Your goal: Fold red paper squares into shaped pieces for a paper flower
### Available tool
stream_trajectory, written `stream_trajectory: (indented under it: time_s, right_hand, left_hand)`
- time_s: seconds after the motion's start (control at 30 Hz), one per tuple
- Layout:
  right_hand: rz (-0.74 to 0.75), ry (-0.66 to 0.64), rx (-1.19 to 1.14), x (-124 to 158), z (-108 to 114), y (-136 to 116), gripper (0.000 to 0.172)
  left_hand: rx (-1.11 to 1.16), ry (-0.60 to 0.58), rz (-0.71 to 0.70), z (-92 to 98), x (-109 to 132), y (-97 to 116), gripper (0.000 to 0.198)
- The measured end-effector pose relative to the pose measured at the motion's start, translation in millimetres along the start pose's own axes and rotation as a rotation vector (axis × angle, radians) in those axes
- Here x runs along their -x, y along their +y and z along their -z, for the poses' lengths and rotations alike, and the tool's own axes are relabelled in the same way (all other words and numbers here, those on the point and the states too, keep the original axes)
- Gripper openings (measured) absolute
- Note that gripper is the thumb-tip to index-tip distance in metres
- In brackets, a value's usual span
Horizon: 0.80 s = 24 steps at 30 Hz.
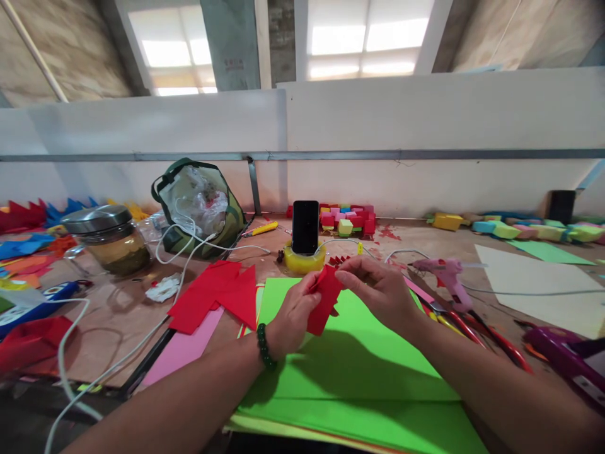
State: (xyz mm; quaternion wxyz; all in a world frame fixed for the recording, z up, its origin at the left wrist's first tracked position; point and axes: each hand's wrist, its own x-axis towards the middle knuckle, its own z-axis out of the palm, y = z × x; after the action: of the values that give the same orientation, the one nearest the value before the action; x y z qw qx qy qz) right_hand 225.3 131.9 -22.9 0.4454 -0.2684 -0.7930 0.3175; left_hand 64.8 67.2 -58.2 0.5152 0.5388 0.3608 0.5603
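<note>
Both hands hold one folded piece of red paper (325, 301) above a stack of bright green sheets (359, 366). My left hand (295, 318), with a dark bead bracelet on the wrist, is closed round the paper's lower left side. My right hand (378, 291) pinches the paper's upper edge with thumb and fingers. More red paper pieces (215, 295) lie flat just left of the green stack, over a pink sheet (182, 347).
A black phone (305, 226) stands in a yellow holder behind the hands. A pink glue gun (447, 272) and red-handled scissors (477, 328) lie to the right. A lidded glass jar (109, 238), a green bag (201, 205) and white cables (142, 340) sit left. Coloured foam blocks (347, 221) line the white back wall.
</note>
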Motion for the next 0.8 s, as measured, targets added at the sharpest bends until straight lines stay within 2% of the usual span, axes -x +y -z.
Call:
stream_trajectory:
  time_s: [0.13,0.3,0.47,0.63,0.7,0.8]
  right_hand:
    - [-0.059,0.027,-0.009,-0.1,-1.4,-0.7,0.013]
    - [-0.094,0.030,-0.047,0.1,-2.6,0.5,0.018]
    - [-0.068,0.044,-0.024,0.3,-2.6,1.5,0.018]
    - [-0.071,0.033,-0.010,-0.7,-1.6,-0.3,0.020]
    - [-0.105,-0.027,-0.026,-2.5,0.0,-0.9,0.022]
    - [-0.177,-0.169,-0.031,-6.4,2.8,2.9,0.025]
  left_hand:
    - [0.057,0.027,-0.003,-0.2,-0.3,-2.9,0.032]
    - [-0.058,0.065,-0.071,-2.7,-2.7,-4.1,0.022]
    - [-0.219,0.096,-0.087,-0.8,-5.9,-8.9,0.018]
    - [-0.249,0.108,-0.076,-1.2,-6.3,-9.1,0.020]
    - [-0.248,0.054,-0.029,-1.1,-6.1,-7.0,0.022]
    - [-0.235,-0.139,0.111,5.3,-8.1,-2.4,0.023]
